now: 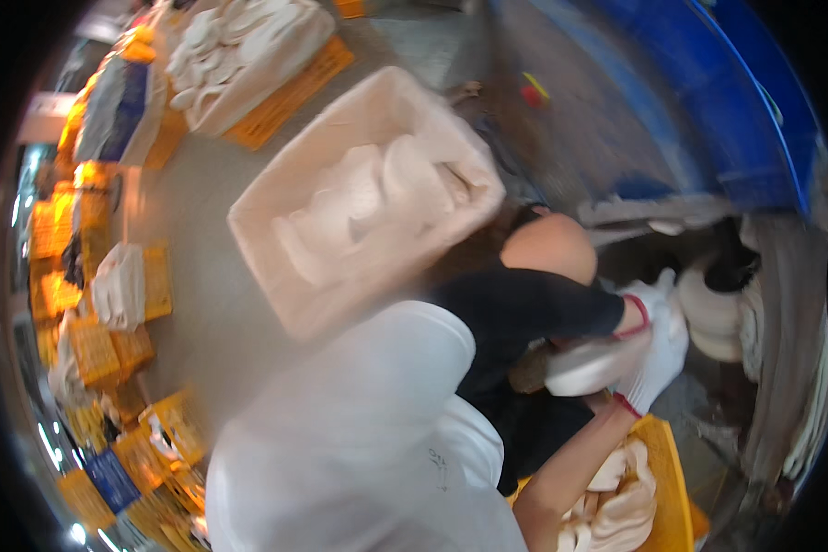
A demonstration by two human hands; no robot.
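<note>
Our left hand (pixel 661 308) and right hand (pixel 659 366), gloved, together beside a pale piece (pixel 591 368), grip unclear, yellow crate (pixel 676 492) nearby

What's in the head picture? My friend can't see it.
A person's left hand and right hand, both white-gloved, are close together near a pale piece, their exact grip blurred. More pale pieces lie in a yellow crate and a big pale tub.

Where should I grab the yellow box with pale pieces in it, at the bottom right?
Probably the right rim of the yellow box, coming from the right. That edge is uncovered and the pale pieces lie inside it; the right forearm crosses the left part. The near end is cut off, so I can't judge it.
</note>
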